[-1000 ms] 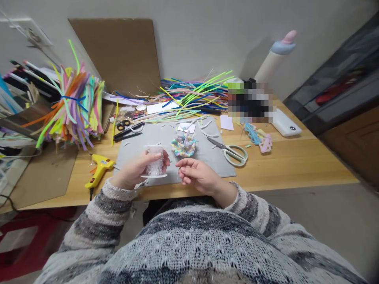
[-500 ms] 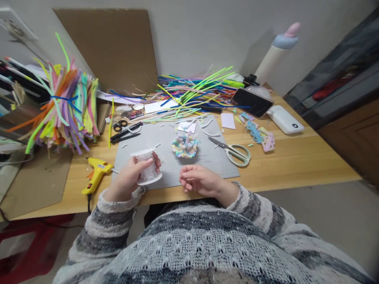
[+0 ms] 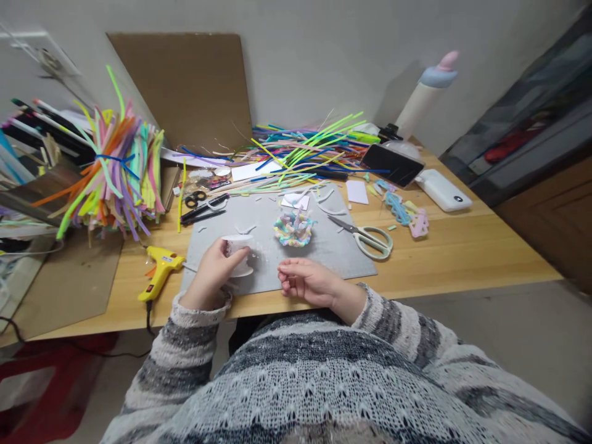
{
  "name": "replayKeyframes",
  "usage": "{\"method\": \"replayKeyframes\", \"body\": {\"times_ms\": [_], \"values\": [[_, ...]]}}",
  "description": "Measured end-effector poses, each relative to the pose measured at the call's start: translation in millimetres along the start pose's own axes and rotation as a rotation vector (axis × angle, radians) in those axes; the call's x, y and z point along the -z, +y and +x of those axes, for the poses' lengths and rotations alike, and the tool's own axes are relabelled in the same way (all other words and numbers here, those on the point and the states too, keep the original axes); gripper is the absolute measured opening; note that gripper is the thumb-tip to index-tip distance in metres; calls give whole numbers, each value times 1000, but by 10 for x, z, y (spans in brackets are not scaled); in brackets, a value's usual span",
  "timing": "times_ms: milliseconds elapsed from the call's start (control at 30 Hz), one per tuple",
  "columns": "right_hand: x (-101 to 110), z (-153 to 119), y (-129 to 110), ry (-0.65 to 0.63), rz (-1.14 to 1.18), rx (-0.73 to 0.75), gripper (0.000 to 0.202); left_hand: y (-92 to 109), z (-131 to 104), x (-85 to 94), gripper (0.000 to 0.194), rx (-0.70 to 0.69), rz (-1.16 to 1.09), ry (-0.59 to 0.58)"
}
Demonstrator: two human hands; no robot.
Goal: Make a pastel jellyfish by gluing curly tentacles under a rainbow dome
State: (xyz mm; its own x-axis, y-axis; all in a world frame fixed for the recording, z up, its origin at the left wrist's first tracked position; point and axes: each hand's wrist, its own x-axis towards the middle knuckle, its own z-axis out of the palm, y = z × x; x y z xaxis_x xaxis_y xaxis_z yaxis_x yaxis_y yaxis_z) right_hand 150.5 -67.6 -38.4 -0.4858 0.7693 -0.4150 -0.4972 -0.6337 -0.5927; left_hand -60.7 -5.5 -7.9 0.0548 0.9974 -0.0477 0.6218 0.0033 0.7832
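Note:
My left hand point(image 3: 217, 268) is closed around a white spool point(image 3: 241, 264), low over the front of the grey mat point(image 3: 263, 274); the palm and thumb cover part of it. What is wound on the spool looks clear or whitish. To its right, my right hand point(image 3: 308, 282) is closed with thumb and fingertips pinched together near the mat's front edge. Whatever may be in that pinch is too small to see. Just beyond the right hand sits a small ruffled pastel pipe-cleaner piece point(image 3: 293, 230). Scissors point(image 3: 370, 239) with pale green handles lie on the mat's right edge.
A yellow hot glue gun point(image 3: 161, 269) lies left of the mat. Behind it stands a thick bundle of pipe cleaners point(image 3: 118, 179). More loose pipe cleaners point(image 3: 314, 151) spread along the back. A phone point(image 3: 393, 165) and white power bank point(image 3: 444, 190) are at the right.
My left hand has turned the spool and shifted it slightly, covering more of it. My right hand keeps its pinch at nearly the same spot. The whole view has swung slightly.

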Motion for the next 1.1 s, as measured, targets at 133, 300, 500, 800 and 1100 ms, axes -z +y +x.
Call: {"method": "replayKeyframes", "body": {"times_ms": [133, 300, 500, 800, 1100], "values": [[19, -11, -23, 35, 22, 13, 27, -14, 46, 57, 37, -27, -14, -93], [40, 1, -27, 56, 26, 11, 24, -28, 126, 139, 41, -38, 113, -134], [5, 65, -29, 118, 43, 31, 15, 23, 255, 196, 44, -32, 326, -29], [-26, 105, -26, 149, 69, 88, 19, 280, 94, 101, 32, -593, 491, 103], [-13, 91, -24, 152, 85, 116, 25, 158, -146, -328, 11, -833, 586, -73]]}}
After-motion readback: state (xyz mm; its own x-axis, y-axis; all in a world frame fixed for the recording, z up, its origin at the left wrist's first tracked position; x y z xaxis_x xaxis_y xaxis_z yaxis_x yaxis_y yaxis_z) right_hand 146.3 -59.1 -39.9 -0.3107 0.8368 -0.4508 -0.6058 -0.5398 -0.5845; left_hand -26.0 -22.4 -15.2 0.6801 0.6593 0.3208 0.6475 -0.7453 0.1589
